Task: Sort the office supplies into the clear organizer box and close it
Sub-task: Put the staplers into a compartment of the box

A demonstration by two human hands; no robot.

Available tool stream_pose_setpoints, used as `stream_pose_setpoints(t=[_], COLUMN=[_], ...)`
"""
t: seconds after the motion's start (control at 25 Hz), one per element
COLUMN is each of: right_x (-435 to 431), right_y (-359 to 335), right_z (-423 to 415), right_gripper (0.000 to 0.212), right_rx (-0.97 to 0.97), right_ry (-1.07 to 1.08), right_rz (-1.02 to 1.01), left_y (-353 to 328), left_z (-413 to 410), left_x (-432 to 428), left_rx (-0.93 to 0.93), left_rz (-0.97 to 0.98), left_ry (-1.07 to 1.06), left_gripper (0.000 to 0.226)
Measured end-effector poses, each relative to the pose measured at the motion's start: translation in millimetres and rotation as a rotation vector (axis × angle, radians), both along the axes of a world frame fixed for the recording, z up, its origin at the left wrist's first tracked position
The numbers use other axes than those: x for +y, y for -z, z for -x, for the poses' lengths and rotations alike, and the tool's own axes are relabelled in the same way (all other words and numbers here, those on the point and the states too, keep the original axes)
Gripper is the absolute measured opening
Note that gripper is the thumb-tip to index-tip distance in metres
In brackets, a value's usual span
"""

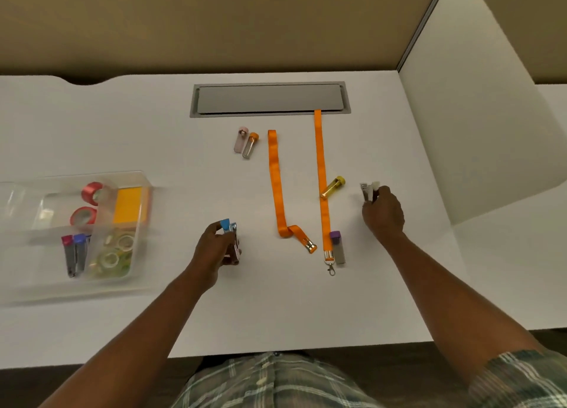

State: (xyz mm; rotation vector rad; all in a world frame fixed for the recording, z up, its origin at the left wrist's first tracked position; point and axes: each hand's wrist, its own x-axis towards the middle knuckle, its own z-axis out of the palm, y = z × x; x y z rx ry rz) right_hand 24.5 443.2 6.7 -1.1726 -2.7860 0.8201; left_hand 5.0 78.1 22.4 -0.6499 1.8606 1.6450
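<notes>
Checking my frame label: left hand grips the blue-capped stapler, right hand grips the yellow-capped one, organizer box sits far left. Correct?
Not quite. In the head view the right hand grips a white-capped stapler; the yellow-capped one lies on the desk by the right orange lanyard. Left hand, blue-capped stapler and organizer box are as stated.

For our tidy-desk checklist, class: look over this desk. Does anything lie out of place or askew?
Yes. The right-hand orange lanyard has its far end at the grey cable hatch, seemingly tucked into its slot. The other lanyard is folded over near its metal clip. Nothing looks spilled or broken.
</notes>
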Motion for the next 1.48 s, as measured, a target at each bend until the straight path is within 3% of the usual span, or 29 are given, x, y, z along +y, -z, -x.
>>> stream_pose_setpoints(t=[0.12, 0.32, 0.48, 0.72, 0.92, 1.08, 1.28, 1.48], right_x=[-35.0, -125.0, -216.0, -351.2, -443.8, -506.0, -556.9, -575.8], right_y=[-21.8, -57.2, -70.9, -74.9, -77.0, -68.7, -54.3, -41.6], right_z=[4.2, 17.1, 25.0, 43.9, 63.1, 72.1, 76.5, 76.2], right_gripper=[0.028, 0.027, 0.027, 0.024, 0.022, 0.024, 0.042, 0.018], right_rx=[0.166, 0.286, 0.231, 0.088, -0.067, -0.146, -0.08, -0.033], right_ry=[0.009, 0.102, 0.079, -0.11, -0.278, -0.468, -0.689, -0.763], right_rz=[0.177, 0.719, 1.089, 1.267, 1.208, 0.945, 0.517, 0.333], left_y=[-11.5, -38.1, -53.9, -61.6, -52.1, -38.0, -33.4, -23.2], left_z=[3.1, 6.9, 12.8, 23.1, 27.8, 35.2, 39.3, 45.9], left_x=[-21.3, -58.1, -102.4, -188.9, -257.6, -297.8, -313.3, -315.0], left_rx=[-0.025, -0.024, -0.005, 0.013, 0.077, 0.1, 0.273, 0.37], left_rz=[-0.109, -0.262, -0.305, -0.319, -0.154, 0.064, 0.45, 0.673], left_ry=[-0.084, -0.222, -0.251, -0.284, -0.392, -0.388, -0.179, 0.028], left_gripper=[0.036, 0.036, 0.034, 0.035, 0.034, 0.035, 0.04, 0.038])
